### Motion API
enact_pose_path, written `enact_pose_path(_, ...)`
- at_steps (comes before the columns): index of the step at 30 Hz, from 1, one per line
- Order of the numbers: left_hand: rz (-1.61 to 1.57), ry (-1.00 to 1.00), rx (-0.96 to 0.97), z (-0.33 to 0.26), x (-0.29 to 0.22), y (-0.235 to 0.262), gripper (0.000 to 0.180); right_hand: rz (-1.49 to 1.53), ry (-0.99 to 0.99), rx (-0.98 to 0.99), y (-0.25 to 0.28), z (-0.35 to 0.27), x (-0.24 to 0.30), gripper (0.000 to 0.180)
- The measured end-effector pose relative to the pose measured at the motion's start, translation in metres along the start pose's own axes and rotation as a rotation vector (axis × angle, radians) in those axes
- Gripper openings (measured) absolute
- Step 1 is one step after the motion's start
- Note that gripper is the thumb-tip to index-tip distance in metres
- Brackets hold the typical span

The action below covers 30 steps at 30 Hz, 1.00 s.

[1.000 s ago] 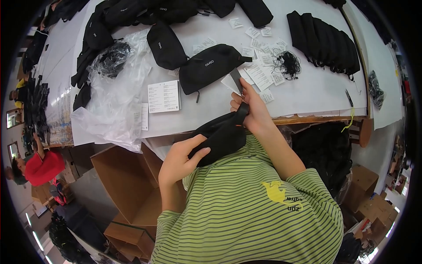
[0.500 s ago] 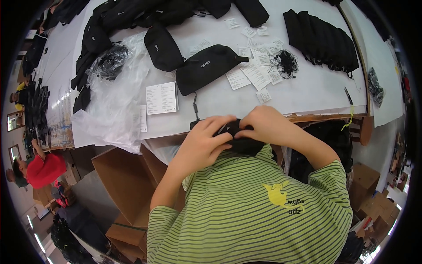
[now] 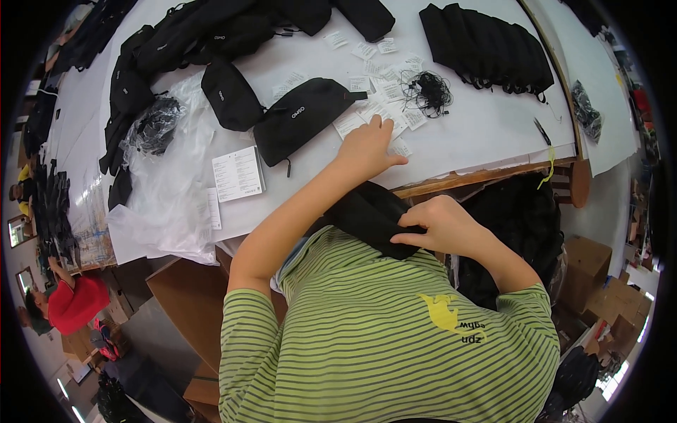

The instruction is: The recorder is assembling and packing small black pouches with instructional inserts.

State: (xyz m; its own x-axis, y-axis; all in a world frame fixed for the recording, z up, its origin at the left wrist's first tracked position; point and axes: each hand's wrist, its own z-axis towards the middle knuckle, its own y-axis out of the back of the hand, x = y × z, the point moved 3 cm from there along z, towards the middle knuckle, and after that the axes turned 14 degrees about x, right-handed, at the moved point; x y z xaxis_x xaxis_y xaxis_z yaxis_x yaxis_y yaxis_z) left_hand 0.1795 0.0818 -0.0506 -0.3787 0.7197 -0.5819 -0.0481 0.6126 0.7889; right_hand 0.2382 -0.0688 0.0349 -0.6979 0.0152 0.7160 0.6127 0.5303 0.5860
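Note:
My left hand [image 3: 364, 150] is stretched over the table's near edge, fingers reaching to the printed paper slips [image 3: 396, 121] and thumb held apart. It looks open; whether its fingertips touch a slip I cannot tell. In my lap, against my shirt, lies a black fabric pouch [image 3: 370, 215]. My right hand [image 3: 448, 227] pinches the pouch's right side between thumb and fingers. Just beyond my left forearm, a black zip pouch [image 3: 300, 116] rests on the table, with another black pouch [image 3: 229, 95] beside it.
A tangle of black cords [image 3: 429, 93] lies by the slips. Stacked black pouches [image 3: 486, 49] stand far right, near a pen-like tool [image 3: 541, 132]. White cards [image 3: 238, 174] and clear plastic bags [image 3: 173, 190] are at left. Below is a cardboard box [image 3: 187, 310]. A person in red [image 3: 77, 299] is far left.
My left hand has left the pouch and moved up and away to the paper slips. My right hand has shifted a little lower and right, still on the pouch. The view has shifted slightly.

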Motion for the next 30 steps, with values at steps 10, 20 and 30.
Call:
enact_pose_path(10,-0.512,-0.085,0.07,-0.038,-0.023,0.048,0.023,-0.17,-0.041,-0.1,0.018,-0.025,-0.003,0.02)
enact_pose_path(20,-0.744,0.032,-0.759,-0.14,0.011,0.052,0.086,-0.314,0.121,-0.403,0.043,0.019,0.027,0.013)
enact_pose_path(30,-1.69,0.09,-1.037,-0.149,0.007,0.033,0.051,0.572,0.162,-0.7,0.005,0.077,0.052,0.012)
